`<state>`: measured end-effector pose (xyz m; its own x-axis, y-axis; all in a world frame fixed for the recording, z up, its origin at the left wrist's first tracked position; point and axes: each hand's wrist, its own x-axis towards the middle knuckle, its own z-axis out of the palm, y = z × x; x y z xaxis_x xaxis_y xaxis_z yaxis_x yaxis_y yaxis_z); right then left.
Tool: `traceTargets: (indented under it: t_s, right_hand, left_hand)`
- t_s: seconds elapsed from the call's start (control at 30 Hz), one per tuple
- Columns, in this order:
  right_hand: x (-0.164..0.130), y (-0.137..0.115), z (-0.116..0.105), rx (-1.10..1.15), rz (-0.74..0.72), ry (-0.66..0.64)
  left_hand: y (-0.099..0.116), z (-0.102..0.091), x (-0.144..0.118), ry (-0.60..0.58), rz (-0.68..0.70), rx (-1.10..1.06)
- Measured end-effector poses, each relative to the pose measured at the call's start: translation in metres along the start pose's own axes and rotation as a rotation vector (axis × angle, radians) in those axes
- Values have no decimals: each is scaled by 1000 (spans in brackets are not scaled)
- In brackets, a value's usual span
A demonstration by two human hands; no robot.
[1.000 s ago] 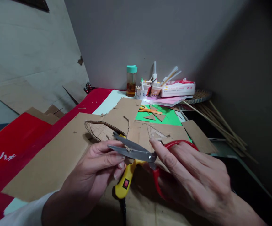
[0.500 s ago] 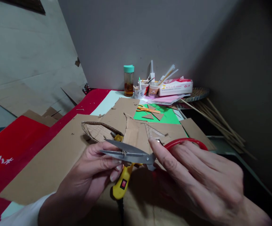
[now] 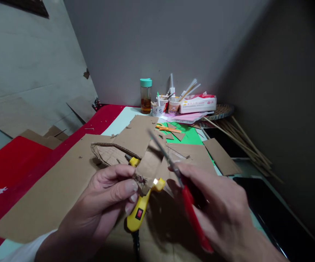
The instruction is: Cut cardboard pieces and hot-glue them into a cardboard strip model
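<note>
My left hand pinches the near, ragged end of a small cardboard piece between thumb and fingers. Just right of it, my right hand grips red-handled scissors. Their blades point up and away, apart from the cardboard's torn end and partly in front of its right side. Below the cardboard lies a yellow hot glue gun with a red switch, partly covered by the cardboard and my left fingers. A boat-shaped cardboard form with raised edges rests behind my left hand.
Large cardboard sheets cover the table. Orange scissors and cardboard triangles lie on a green sheet. Farther back stand a tea bottle, paper cups and a tissue pack. Wooden sticks and a black device are at right.
The scissors have come away from the cardboard end and turned from lying sideways to pointing up and away. My left hand keeps the cardboard, now tilted differently. The view has shifted slightly.
</note>
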<state>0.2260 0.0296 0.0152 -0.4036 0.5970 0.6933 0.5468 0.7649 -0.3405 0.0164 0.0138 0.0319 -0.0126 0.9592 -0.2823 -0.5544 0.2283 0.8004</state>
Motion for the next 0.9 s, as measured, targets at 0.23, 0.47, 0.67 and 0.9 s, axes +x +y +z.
traceTargets:
  t_s: [0.23,0.47,0.67,0.9]
  right_hand:
    - [22,-16,-2,732,743,-129]
    - [24,-25,-2,910,841,-24]
    - [20,-24,4,1065,852,-46]
    - [20,-21,6,1043,868,120]
  left_hand:
    - [-5,-6,0,-184,-20,104]
    - [-11,-3,-4,-186,-43,307]
    - [-16,-2,-3,-202,-31,383]
    - [-14,4,-7,-132,54,327]
